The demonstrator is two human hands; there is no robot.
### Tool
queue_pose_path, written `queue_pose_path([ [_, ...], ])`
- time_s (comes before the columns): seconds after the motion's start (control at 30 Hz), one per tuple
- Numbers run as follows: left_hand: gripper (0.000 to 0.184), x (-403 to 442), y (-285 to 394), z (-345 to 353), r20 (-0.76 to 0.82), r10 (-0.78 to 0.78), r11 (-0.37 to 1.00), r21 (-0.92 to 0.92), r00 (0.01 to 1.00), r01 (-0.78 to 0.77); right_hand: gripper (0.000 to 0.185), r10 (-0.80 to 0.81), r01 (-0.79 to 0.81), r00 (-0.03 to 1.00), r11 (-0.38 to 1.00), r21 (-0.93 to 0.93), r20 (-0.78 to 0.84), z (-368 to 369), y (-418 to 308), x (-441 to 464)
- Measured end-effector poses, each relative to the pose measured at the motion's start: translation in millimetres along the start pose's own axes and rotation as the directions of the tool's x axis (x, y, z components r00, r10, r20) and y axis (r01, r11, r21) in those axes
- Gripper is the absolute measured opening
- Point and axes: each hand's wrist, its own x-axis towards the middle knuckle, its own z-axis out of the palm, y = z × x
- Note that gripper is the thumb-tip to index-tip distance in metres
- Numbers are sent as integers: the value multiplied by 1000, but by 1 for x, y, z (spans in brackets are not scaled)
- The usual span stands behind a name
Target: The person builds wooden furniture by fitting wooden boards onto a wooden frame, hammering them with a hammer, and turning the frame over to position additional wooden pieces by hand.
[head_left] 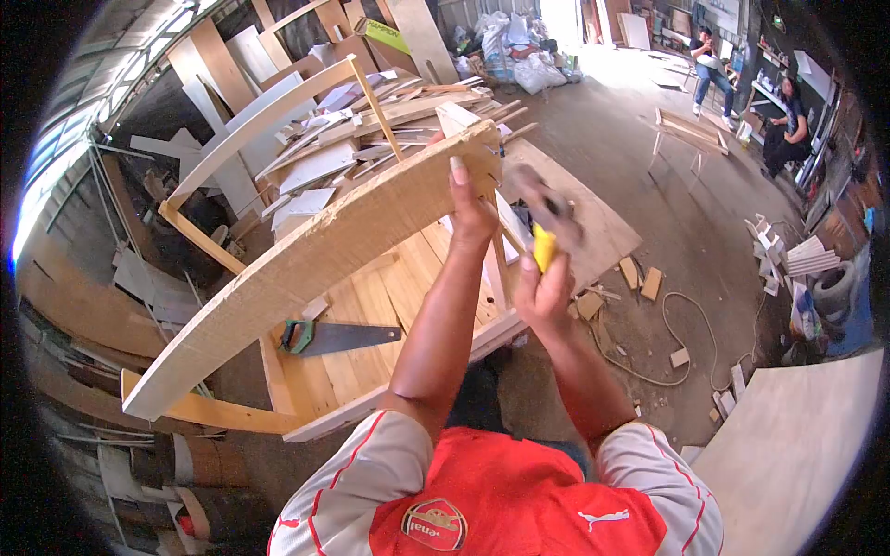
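Observation:
My left hand (471,208) grips the upper end of a curved wooden board (306,250), thumb on its near face and fingers hidden behind. The board slopes down to the left across a wooden frame with a slatted base (362,357). In my right hand (547,292) is a hammer (544,246) with a yellow handle; its head is smeared by motion, just right of the board's end. A handsaw (343,338) with a green and black handle lies on the slats, left of my left forearm.
Scrap wood (371,130) is heaped beyond the frame. Wood offcuts (640,278) and a cord (672,371) lie on the floor to the right, near a large plywood sheet (788,454). Two people sit at the far right, near a small wooden frame (691,130) on legs.

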Motion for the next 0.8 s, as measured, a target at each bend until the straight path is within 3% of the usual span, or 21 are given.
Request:
queue_pose_path([
  [0.13, 81, -1, 19, 20, -48, 30, 993, 117, 998, -24, 16, -290, 289, 951, 957, -28, -111, 1, 33, -17],
  [0.23, 78, -3, 24, 24, 17, 34, 994, 99, 999, -35, 19, -321, 316, 944, 946, -71, -79, 7, 44, -15],
  [0.3, 78, -2, 22, 19, 95, 6, 999, 47, 995, -11, 24, -200, 189, 979, 964, -185, -42, 17, 42, 3],
  [0.33, 79, -4, 20, 11, 141, -32, 999, 22, 989, 29, 24, 184, -170, 976, 978, -117, 116, 14, 21, 18],
  [0.37, 79, -4, 19, 5, 194, -69, 997, -3, 979, 71, 23, 151, -147, 986, 987, -67, 72, 11, 20, 11],
  [0.4, 84, -3, 19, 18, 53, 28, 995, 97, 998, -33, 22, 102, -102, 995, 995, -18, 20, 6, 24, 7],
  [0.43, 76, -1, 22, 23, 5, 62, 994, 91, 998, -62, 22, 56, -56, 998, 998, 27, -32, 4, 24, 10],
  [0.47, 69, -6, 25, 27, -54, 82, 993, 90, 995, -77, 18, -100, 97, 994, 993, -62, -48, -3, 20, 13],
  [0.57, 65, -4, 15, 20, -92, 140, 987, 95, 986, -131, 17, -306, 294, 949, 946, -139, -71, -10, 17, 18],
  [0.67, 66, -1, 12, 17, -84, 148, 987, 73, 985, -142, 13, -203, 199, 979, 971, 132, 19, -9, 42, -3],
  [0.77, 67, -8, 13, 16, -74, 121, 991, 65, 990, -116, 15, 122, -101, 984, 983, -154, 131, 9, 20, 18],
  [0.8, 68, -9, 16, 16, -65, 90, 995, 44, 994, -88, 13, 112, -103, 989, 989, -103, 95, 8, 18, 14],
])
